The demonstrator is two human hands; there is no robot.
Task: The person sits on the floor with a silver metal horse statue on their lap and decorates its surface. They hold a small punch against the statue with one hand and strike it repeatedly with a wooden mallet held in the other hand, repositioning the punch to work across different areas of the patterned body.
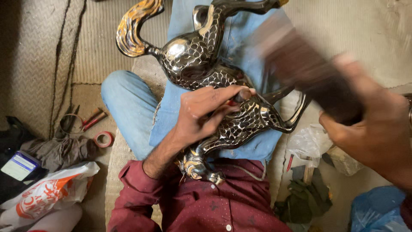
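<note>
A shiny metal horse figure (195, 60) with an engraved scale pattern lies across my lap on blue jeans, tail at the upper left, head near my maroon shirt. My left hand (206, 111) rests on its body and pinches a small chisel-like punch (240, 95) against the metal. My right hand (377, 129) grips a dark wooden mallet (309, 73), blurred with motion, raised above the horse's legs at the right.
A woven mat (38, 51) covers the floor. At the left lie red-handled tools (92, 118), a roll of red tape (104, 138), dark cloth and a white-and-orange plastic bag (47, 193). A clear plastic bag (309, 144), rags and a blue bag (377, 210) sit at the right.
</note>
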